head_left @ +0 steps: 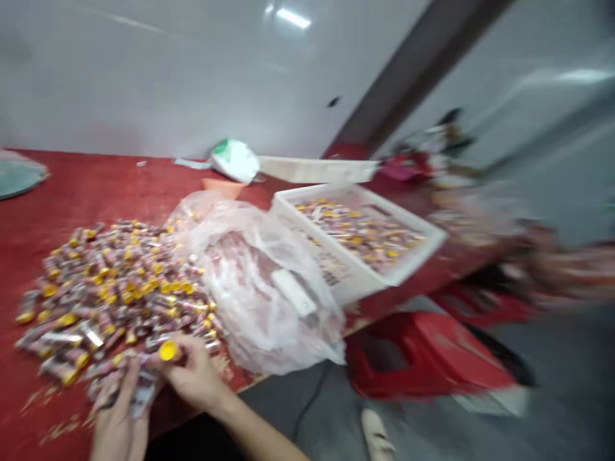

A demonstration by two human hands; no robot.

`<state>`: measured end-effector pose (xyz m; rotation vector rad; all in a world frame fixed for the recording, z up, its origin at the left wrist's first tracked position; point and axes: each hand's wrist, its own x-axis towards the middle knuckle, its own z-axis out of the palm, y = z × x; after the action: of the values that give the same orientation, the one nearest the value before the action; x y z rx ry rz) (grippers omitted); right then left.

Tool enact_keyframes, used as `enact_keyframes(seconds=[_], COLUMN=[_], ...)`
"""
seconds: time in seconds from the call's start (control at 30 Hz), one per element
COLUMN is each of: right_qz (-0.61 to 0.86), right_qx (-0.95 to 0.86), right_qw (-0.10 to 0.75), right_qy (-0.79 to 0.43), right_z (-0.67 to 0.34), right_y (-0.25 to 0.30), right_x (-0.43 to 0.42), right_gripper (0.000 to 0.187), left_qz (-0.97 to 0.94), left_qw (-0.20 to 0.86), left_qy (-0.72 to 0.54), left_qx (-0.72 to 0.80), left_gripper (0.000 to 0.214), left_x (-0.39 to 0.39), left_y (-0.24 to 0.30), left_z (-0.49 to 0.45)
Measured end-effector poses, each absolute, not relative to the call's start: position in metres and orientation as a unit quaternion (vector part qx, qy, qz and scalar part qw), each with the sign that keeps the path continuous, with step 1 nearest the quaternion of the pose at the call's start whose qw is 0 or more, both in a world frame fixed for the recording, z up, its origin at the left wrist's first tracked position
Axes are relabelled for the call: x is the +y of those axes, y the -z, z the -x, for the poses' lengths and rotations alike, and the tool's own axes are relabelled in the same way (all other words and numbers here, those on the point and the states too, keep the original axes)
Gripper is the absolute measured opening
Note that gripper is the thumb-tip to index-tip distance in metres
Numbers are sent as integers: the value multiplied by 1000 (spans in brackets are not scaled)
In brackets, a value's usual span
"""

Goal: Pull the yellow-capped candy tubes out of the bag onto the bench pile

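A large heap of wrapped tubes with yellow caps [110,288] lies on the red table top [72,192], and the picture is tilted and blurred. My right hand [192,374] pinches one yellow-capped tube [168,350] at the heap's near edge. Beside it, my left hand [118,419] closes around a wrapped tube [143,392], though blur hides its grip. To the heap's right lies a crumpled clear plastic bag [259,282] with a white oblong object [293,291] on it. A white crate [358,237] beyond the bag holds many similar tubes.
A long white board [317,169] and a white-and-green bag [235,160] lie at the table's far side. Below the table's edge, a red plastic stool [423,358] stands on the grey floor near a white shoe [377,435]. Blurred items line the right.
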<state>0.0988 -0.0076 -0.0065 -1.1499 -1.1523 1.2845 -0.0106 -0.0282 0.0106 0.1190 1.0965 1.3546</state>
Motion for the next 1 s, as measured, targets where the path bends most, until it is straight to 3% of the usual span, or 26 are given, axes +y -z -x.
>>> enact_keyframes(seconds=[0.07, 0.23, 0.33, 0.53, 0.67, 0.8, 1.0], right_qz=[443, 444, 430, 367, 388, 436, 428], right_qx=[-477, -510, -451, -409, -428, -499, -651], right_qw=[528, 599, 609, 629, 647, 656, 593], right_qy=[-545, -429, -491, -550, -497, -362, -205], right_z=[-102, -134, -149, -133, -124, -129, -144], right_y=[10, 3, 1, -3, -1, 9, 11], right_x=[-3, -28, -46, -61, -59, -61, -71], right_gripper=[40, 36, 24, 28, 27, 29, 56], left_qz=[-49, 32, 114, 140, 123, 106, 9], left_qw=[660, 665, 682, 694, 715, 730, 704], left_qy=[-576, -568, -562, -564, -544, -520, -530], left_qx=[479, 484, 454, 426, 421, 431, 472], left_gripper=[21, 14, 10, 10, 17, 23, 28], left_x=[-23, -20, -19, -29, -36, -40, -49], left_y=[-3, -12, -23, -31, -30, -27, -22], left_z=[19, 8, -4, -4, -7, -9, -6])
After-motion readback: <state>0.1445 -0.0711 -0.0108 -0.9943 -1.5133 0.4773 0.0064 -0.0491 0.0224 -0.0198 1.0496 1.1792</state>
